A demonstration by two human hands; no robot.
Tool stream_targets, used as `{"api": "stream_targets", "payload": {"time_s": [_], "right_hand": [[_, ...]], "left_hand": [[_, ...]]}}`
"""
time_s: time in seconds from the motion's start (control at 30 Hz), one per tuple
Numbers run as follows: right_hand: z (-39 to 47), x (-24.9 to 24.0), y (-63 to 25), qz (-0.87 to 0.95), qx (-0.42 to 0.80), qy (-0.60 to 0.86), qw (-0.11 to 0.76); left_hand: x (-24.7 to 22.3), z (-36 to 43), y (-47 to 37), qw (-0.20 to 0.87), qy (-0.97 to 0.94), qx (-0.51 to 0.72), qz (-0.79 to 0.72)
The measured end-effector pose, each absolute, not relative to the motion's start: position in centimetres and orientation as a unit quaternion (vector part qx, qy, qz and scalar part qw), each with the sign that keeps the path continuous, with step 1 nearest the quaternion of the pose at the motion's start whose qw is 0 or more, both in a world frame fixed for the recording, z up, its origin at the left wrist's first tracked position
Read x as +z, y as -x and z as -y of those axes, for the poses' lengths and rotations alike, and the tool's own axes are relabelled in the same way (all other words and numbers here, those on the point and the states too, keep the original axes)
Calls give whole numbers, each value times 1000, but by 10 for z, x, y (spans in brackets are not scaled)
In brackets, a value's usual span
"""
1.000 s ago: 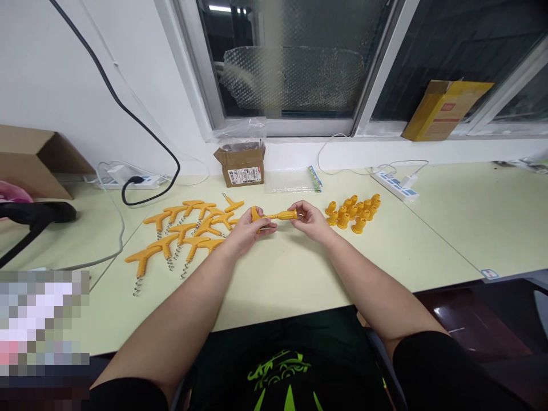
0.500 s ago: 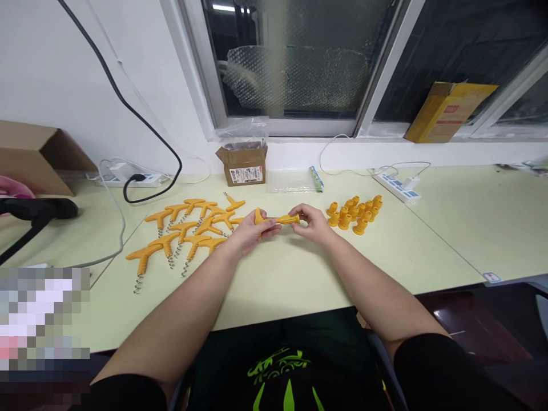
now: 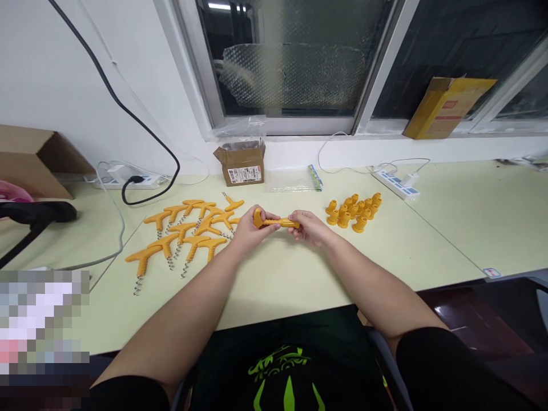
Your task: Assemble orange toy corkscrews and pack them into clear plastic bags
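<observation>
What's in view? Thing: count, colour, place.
tabletop: 1, pale green, centre
held handle: 1, yellow, left hand
held sleeve: 1, yellow, right hand
corkscrews: over ten, yellow with silver, left
loose sleeves: over ten, yellow, right
small carton: 1, brown, rear centre
flat bag: 1, clear, rear centre
power strips: 2, white, rear left, rear right
thick cable: 1, black, left
large carton: 1, brown, left
window: 1, grey, rear
leaning carton: 1, yellow, at window
bubble wrap: 1, clear, at window
shirt: 1, black, bottom
left hand: 1, centre
right hand: 1, centre

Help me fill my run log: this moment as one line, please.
left hand: holds yellow T-handle; right hand: holds yellow sleeve; alignment: in line; left side: corkscrews; right side: upright sleeves
</observation>
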State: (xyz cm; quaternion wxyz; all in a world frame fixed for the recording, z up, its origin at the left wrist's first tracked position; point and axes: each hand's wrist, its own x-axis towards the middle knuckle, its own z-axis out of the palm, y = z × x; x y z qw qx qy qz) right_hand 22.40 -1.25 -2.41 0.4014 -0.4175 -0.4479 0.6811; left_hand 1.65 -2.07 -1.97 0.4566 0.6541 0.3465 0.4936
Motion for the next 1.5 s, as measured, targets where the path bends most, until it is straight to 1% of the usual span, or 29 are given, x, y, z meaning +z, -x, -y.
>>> {"api": "stream_targets", "payload": {"time_s": [0.13, 0.2, 0.23, 0.27, 0.3, 0.4, 0.43, 0.5, 0.57, 0.7, 0.8, 0.87, 0.9, 0.97, 1.03, 1.13, 1.23, 1.33, 1.4, 1.5], "right_hand": [[14, -19, -225, 357, 754, 462, 301], [15, -16, -229, 360, 769, 464, 251], [15, -14, -231, 377, 771, 453, 242], [16, -13, -234, 402, 766, 434, 251], [17, -12, -235, 434, 753, 408, 278], [18, -14, -239, 545, 664, 324, 396], [17, -16, -239, 575, 628, 311, 423], [16, -19, -238, 604, 582, 312, 448], [16, -20, -236, 594, 582, 330, 448], [17, -15, -230, 487, 684, 376, 393], [18, -12, -226, 362, 761, 440, 311], [17, -12, -225, 329, 781, 467, 251], [17, -12, -226, 335, 782, 470, 236], [17, -13, -227, 374, 772, 446, 256], [18, -14, -228, 434, 742, 397, 322], [18, -16, -229, 544, 647, 358, 397], [15, -22, -227, 608, 570, 366, 415], [9, -27, -226, 608, 563, 385, 408], [5, -30, -227, 595, 563, 409, 403], [-1, -34, -230, 570, 533, 463, 421]], "left_hand": [[-16, 27, -17, 393, -704, 483, -342], [-15, 28, -18, 375, -719, 479, -336], [-14, 28, -18, 375, -719, 481, -334], [-13, 28, -17, 380, -713, 485, -334], [-13, 27, -17, 387, -704, 492, -335], [-15, 20, -16, 407, -667, 523, -340], [-17, 18, -15, 412, -658, 531, -341], [-19, 14, -14, 424, -646, 536, -339], [-20, 13, -13, 430, -651, 529, -335], [-18, 17, -9, 382, -698, 510, -327], [-14, 20, -6, 315, -765, 460, -322], [-14, 20, -5, 275, -804, 416, -322], [-14, 19, -5, 263, -814, 404, -325], [-16, 18, -5, 264, -806, 405, -341], [-17, 18, -7, 298, -776, 424, -361], [-18, 18, -9, 354, -729, 446, -381], [-18, 17, -9, 382, -703, 452, -393], [-19, 13, -7, 421, -692, 434, -393], [-21, 7, -3, 406, -691, 431, -415], [-23, -2, 7, 297, -683, 446, -497]]}}
